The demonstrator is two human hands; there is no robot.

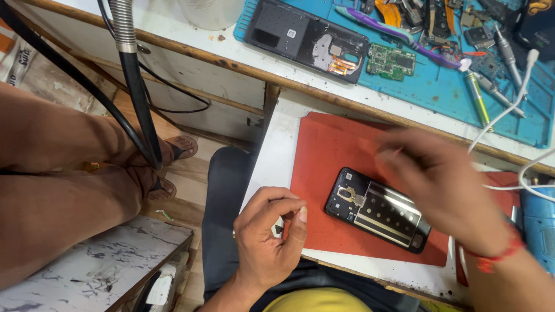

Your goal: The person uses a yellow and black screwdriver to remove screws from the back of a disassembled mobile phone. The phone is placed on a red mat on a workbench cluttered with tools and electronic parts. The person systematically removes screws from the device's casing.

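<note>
Low in the frame's right half, white bench (277, 156) carrying red mat (329, 173), with opened phone (378, 209) lying flat near the mat's lower right, insides up, metal shield showing. Long axis of the phone running from middle-left down to lower right, camera end toward the upper left, other end toward the lower right corner of the mat. Above and right of it, blurred right hand (439, 179), fingers bent and spread over the phone's right end, nearer to it than the other hand; grip state impossible to tell through the blur, nothing clearly held. Left of the phone, just off the mat's lower left edge, left hand (269, 237), grip clenched, thumb and forefinger pinched on a small pale part (278, 226), too small to identify. Phone therefore lying to the right of the left grip and below-left of the right one. Farther off, upper right, blue mat (439, 92) with second phone shell (306, 37) and green circuit board (391, 61).
</note>
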